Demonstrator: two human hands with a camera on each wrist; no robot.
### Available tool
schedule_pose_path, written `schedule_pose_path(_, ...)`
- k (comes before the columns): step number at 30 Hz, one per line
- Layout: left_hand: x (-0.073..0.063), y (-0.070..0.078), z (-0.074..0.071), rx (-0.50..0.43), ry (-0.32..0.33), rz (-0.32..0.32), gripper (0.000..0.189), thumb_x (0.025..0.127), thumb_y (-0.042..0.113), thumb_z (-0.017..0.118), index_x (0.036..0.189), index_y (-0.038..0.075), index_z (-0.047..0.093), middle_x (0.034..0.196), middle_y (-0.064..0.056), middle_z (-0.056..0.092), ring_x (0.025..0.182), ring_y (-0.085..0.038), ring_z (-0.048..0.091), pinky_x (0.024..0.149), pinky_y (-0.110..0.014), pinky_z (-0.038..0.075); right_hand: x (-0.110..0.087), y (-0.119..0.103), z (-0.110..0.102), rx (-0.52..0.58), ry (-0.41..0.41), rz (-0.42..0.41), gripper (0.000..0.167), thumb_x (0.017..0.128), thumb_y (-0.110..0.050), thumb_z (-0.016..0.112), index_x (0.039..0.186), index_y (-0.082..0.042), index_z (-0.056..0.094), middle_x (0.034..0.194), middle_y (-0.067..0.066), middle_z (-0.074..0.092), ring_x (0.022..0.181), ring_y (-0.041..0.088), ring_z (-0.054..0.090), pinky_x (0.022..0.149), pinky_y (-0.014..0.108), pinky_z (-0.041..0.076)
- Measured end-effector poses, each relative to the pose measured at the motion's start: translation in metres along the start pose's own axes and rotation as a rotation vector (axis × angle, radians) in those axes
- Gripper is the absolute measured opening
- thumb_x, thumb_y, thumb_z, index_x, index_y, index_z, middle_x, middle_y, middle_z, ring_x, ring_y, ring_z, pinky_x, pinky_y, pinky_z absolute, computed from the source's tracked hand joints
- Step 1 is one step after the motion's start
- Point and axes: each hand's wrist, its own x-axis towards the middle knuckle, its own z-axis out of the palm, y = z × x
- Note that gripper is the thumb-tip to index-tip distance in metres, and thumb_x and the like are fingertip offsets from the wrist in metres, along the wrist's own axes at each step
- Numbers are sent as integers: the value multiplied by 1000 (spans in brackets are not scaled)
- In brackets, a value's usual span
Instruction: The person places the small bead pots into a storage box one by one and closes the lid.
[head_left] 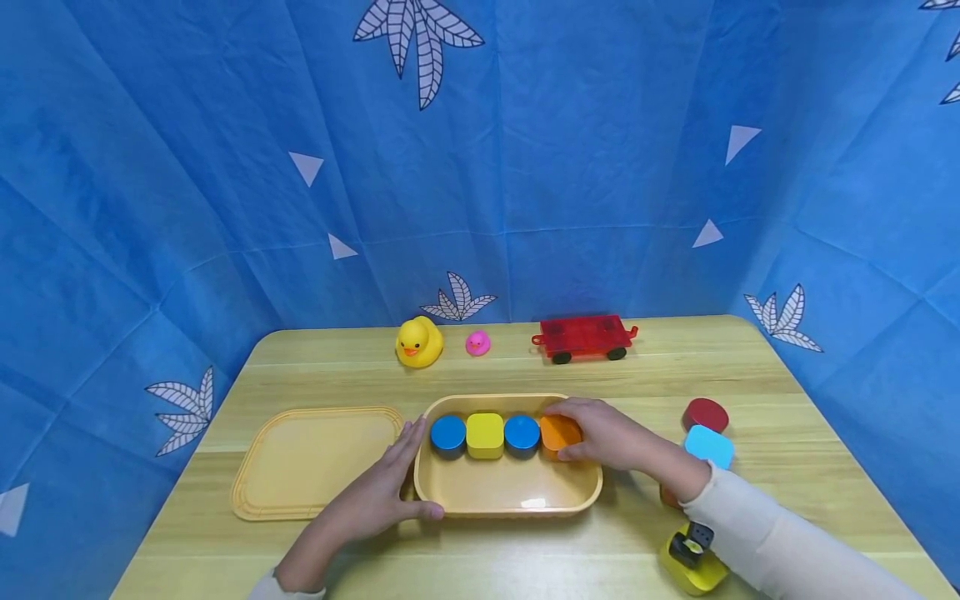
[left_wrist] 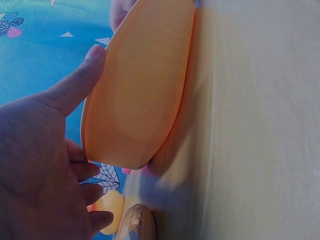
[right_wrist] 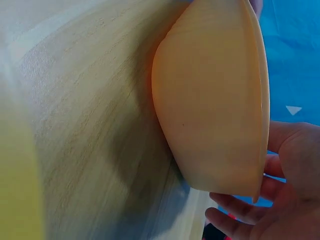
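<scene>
A tan plastic container (head_left: 510,498) stands at the middle of the table, with a row of blocks along its far side. From left to right these are a blue round block (head_left: 448,435), a yellow square block (head_left: 485,435), another blue round block (head_left: 522,435) and an orange block (head_left: 561,437). My right hand (head_left: 606,435) reaches over the right rim and holds the orange block between thumb and fingers. At the container's left end my left hand (head_left: 381,492) rests with fingers extended along the rim, its thumb at the front corner. Both wrist views show the container's outer wall (left_wrist: 140,85).
A tan lid (head_left: 318,462) lies at left. Along the back stand a yellow duck (head_left: 419,342), a small pink duck (head_left: 477,342) and a red wheeled cart (head_left: 585,337). Beside the right arm sit a dark red block (head_left: 706,414), a light blue block (head_left: 709,447) and a yellow block (head_left: 688,575).
</scene>
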Motion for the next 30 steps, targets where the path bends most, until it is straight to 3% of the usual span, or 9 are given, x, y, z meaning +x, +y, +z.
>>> schedule_pose_path(11,0,-1,1,6,5,-3,123,80,57,82,167,23,2,174,-1,3,160,-30,2,121,-61,26,-9,-3,-12,31,-10,20,64,87,-21,85,144,-6,59,140,13,63,128,38,58,108,57,48)
schedule_pose_path(20,1,-1,1,8,-1,3,123,81,56,82,167,23,1,174,0,2,160,-28,1,122,-60,25,-34,-4,-28,56,56,20,67,89,-25,83,148,-6,56,148,14,58,137,42,51,111,63,42)
schedule_pose_path(30,1,-3,1,4,-4,5,122,81,56,82,167,25,1,174,1,1,160,-28,1,122,-60,25,-70,6,-36,92,111,74,69,89,-37,82,149,-15,55,147,10,60,135,40,55,106,63,47)
